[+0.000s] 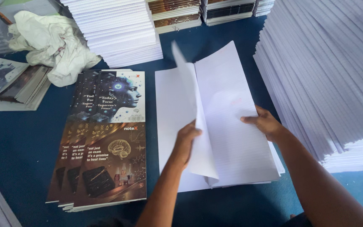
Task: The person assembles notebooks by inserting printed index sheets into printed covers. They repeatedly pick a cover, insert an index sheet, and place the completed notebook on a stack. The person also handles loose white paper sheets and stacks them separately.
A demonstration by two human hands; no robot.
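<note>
An open bundle of white ruled sheets [232,138] lies flat on the blue surface in front of me. My left hand [185,141] pinches a few raised sheets [190,90] near the middle fold, holding them upright. My right hand [265,122] rests on the right-hand page near its outer edge, fingers pressing on the paper. To the left lies a fanned pile of dark printed notebook covers [106,138] with a robot-like head and a brain drawing.
A tall stack of white paper [328,80] rises at the right. Another white stack [118,29] stands at the back, with bound books [177,14] behind. A crumpled white cloth [51,42] and more covers [9,84] lie at the far left.
</note>
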